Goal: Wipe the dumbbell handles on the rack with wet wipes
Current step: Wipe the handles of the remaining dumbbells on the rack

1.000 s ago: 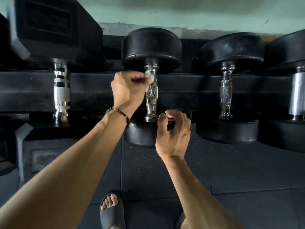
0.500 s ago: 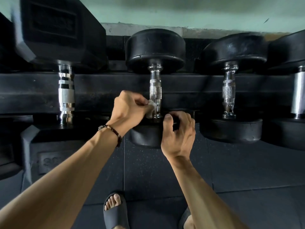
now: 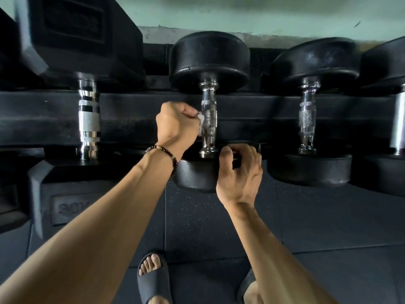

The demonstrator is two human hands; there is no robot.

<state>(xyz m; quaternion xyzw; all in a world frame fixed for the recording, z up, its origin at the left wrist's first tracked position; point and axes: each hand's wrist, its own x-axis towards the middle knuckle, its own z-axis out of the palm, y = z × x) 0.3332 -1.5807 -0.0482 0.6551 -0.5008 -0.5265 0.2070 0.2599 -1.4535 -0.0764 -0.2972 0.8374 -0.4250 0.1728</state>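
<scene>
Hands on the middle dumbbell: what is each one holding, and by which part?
The left hand pinches a wet wipe against the handle. The right hand grips the near head of the dumbbell by its top rim.

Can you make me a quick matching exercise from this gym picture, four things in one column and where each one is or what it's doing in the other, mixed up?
Column one:
1. left hand
2. right hand
3. wet wipe
4. sandal

Column two:
A. on the floor at the bottom of the picture
B. pressed against the middle dumbbell's knurled handle
C. holding the middle dumbbell's near head
D. pinching the wipe

Pairs: 1-D, 2-C, 3-B, 4-A
</scene>
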